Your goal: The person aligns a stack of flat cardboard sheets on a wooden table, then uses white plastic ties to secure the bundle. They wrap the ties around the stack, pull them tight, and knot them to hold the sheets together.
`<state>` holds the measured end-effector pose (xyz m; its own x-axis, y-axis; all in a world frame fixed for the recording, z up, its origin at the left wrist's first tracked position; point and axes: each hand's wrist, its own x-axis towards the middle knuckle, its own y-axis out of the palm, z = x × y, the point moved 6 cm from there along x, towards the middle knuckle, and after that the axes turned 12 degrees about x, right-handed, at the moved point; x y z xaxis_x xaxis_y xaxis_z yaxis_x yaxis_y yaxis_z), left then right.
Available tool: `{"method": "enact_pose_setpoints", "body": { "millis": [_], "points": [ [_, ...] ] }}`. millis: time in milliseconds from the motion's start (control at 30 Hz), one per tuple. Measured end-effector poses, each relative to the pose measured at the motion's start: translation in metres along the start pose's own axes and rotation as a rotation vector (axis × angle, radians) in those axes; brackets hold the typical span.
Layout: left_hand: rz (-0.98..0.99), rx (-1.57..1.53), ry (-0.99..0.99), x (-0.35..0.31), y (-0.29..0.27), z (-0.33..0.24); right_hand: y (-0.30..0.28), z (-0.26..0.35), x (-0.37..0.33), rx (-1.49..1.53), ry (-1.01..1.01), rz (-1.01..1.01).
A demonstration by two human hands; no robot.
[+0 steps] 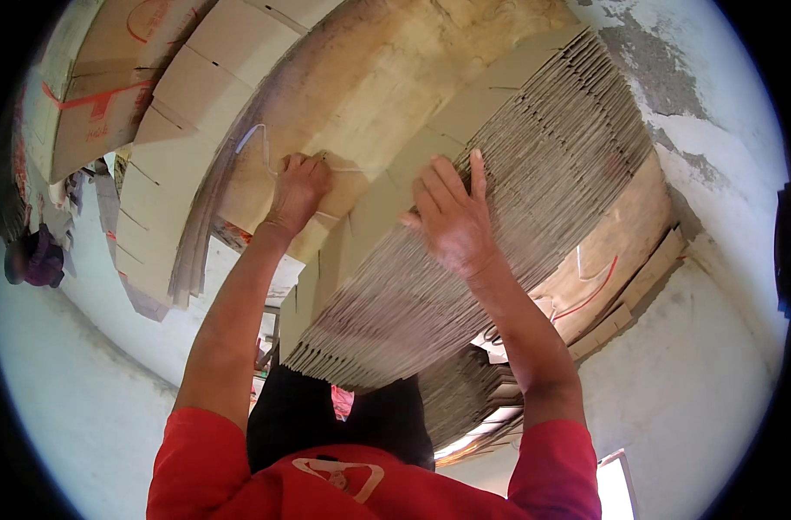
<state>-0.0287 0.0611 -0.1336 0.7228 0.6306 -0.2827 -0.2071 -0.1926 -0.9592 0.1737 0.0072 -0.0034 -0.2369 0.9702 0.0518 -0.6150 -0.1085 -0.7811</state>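
A thick stack of cardboard sheets [465, 243] lies slantwise in front of me, its many slotted edges packed tightly together. My right hand [452, 217] is on top of the stack, fingers apart and pointing away from me. Left of the stack, a thin white strap [266, 143] runs over the tan worktop [352, 95] and passes under the stack's side. My left hand [300, 186] is curled closed over this strap; its fingertips are partly hidden, but the strap appears to come out on both sides of the fingers.
More notched cardboard sheets [170, 173] stand at the left, beside printed brown cardboard [110, 78]. Another cardboard pile [469, 394] sits low behind the near end of my stack. A patchy white wall [699, 95] borders the right. Another person [38, 257] is at the far left.
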Motion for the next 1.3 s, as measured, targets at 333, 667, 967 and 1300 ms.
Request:
{"method": "enact_pose_setpoints", "body": {
  "millis": [333, 667, 967, 1300],
  "points": [
    [-0.146, -0.113, 0.204, 0.016, -0.005, 0.005, 0.000, -0.002, -0.001, 0.028, 0.007, -0.028],
    [-0.027, -0.176, 0.083, 0.128, -0.050, -0.007, -0.002, -0.004, -0.002, 0.038, -0.003, -0.027],
    [-0.215, -0.071, 0.049, 0.236, -0.065, -0.034, 0.000, -0.001, -0.001, 0.017, 0.008, -0.064],
    [0.200, -1.808, -0.018, 0.185, -0.123, -0.004, -0.005, -0.006, -0.003, 0.072, 0.023, -0.102]
  ]
}}
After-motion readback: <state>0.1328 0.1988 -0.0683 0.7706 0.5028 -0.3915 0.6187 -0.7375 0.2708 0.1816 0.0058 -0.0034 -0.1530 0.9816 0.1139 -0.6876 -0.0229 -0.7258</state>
